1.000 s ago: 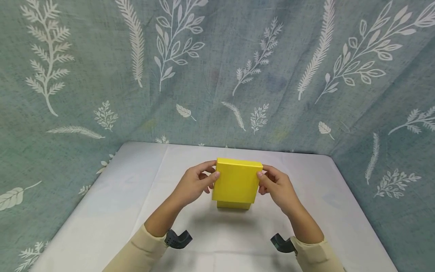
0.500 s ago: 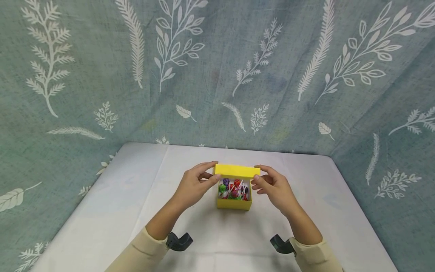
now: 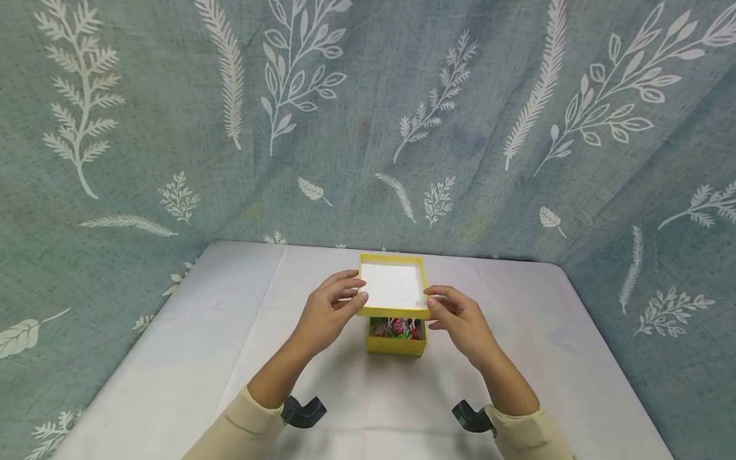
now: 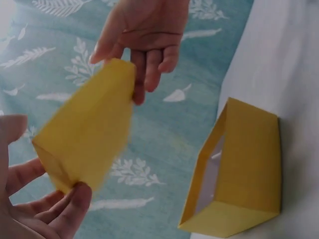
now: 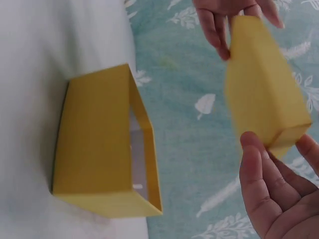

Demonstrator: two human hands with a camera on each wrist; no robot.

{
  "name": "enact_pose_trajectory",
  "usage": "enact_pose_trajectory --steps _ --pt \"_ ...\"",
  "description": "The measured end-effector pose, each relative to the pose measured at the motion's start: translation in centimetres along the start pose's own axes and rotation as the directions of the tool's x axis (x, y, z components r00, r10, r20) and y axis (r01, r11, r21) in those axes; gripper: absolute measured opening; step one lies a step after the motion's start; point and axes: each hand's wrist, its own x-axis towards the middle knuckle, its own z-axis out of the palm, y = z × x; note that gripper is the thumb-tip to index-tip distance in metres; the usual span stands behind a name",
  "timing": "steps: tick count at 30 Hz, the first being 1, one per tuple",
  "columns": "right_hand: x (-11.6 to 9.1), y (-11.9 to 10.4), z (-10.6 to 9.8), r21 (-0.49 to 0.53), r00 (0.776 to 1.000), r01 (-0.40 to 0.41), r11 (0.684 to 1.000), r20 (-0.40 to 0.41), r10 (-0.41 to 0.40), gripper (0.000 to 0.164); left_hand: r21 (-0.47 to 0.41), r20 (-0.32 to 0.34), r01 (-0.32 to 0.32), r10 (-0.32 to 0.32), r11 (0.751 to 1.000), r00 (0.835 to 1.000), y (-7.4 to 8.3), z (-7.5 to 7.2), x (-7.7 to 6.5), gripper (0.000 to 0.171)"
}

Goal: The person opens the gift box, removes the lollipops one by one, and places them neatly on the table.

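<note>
My left hand and right hand hold a square yellow box lid by its two sides. The lid is tilted with its white inside showing in the head view. Both wrist views show the fingers at its corners and the lid raised clear of the box. Below it stands the yellow box on the table, its mouth uncovered. Wrapped lollipops in red and green lie inside, partly hidden behind the lid. The box appears from its outer side in the right wrist view.
A white cloth covers the table. Behind it and at both sides hangs a blue-green curtain with white leaf prints. A dark wrist mount shows on the left wrist, and another mount on the right.
The lid has come off the box top, swung from its yellow outer face to its white inside, bringing the lollipops into view. My right hand has shifted slightly left and lower.
</note>
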Motion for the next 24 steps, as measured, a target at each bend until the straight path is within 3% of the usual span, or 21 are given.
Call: enact_pose_trajectory --steps 4,10,16,19,24 --pt "0.1 0.6 0.5 0.065 1.000 0.007 0.998 0.021 -0.008 0.033 -0.053 -0.004 0.043 -0.044 0.998 0.999 -0.5 0.2 -0.2 0.044" --pt "0.2 1.4 1.4 0.104 1.000 -0.020 0.994 0.017 0.018 0.050 -0.159 0.024 0.131 -0.129 0.978 0.991 -1.7 0.3 -0.8 0.085" --pt "0.4 2.3 2.6 0.136 0.999 -0.046 0.990 0.034 0.041 0.059 -0.227 0.052 0.167 -0.159 0.960 0.986 -3.3 -0.2 -1.9 0.078" --pt "0.5 2.7 3.3 0.180 0.997 -0.045 0.983 0.067 0.034 0.058 -0.308 0.084 0.189 -0.172 0.932 0.982 -4.1 -0.7 -2.5 0.079" --pt "0.6 3.0 4.8 0.235 0.992 -0.059 0.970 0.121 0.031 0.056 -0.339 0.112 0.252 -0.227 0.907 0.967 -5.4 -1.8 -3.6 0.083"
